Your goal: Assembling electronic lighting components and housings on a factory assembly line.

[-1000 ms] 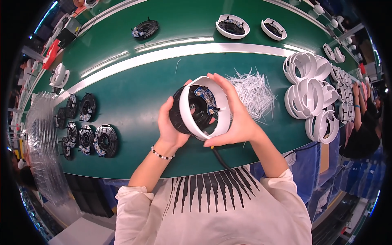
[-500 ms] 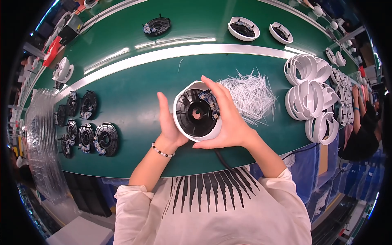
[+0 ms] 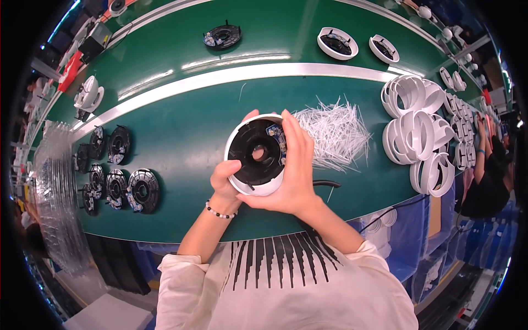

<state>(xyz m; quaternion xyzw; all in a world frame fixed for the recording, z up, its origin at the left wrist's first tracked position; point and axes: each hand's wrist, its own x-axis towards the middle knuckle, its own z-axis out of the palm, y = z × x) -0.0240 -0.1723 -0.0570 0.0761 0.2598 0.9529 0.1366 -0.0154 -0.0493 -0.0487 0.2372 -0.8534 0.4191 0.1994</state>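
Between my hands, above the near part of the green table, is a round white plastic housing [image 3: 268, 188]. A black disc [image 3: 245, 157] with a central hole sits inside it, and a small blue circuit board [image 3: 274, 132] shows on the disc's right side. My left hand [image 3: 224, 180] grips the left side, its thumb over the rim and other fingers mostly behind the housing. My right hand [image 3: 297, 173] wraps the right side, fingers along the far right edge and thumb under the near edge. A heap of thin white strips [image 3: 335, 135] lies just right of my right hand.
Black discs with circuit boards [image 3: 144, 190] stand at the left, beside stacked clear plastic [image 3: 58, 192]. White rings [image 3: 412, 137] are piled at the right. A green strip beyond the white rail carries a black disc [image 3: 222, 37] and filled housings [image 3: 337, 44]. A dark cable [image 3: 325, 182] lies nearby.
My left hand has closed onto the housing, its thumb now over the rim. The housing has shifted slightly left and nearer. Parts on the far green strip have moved right.
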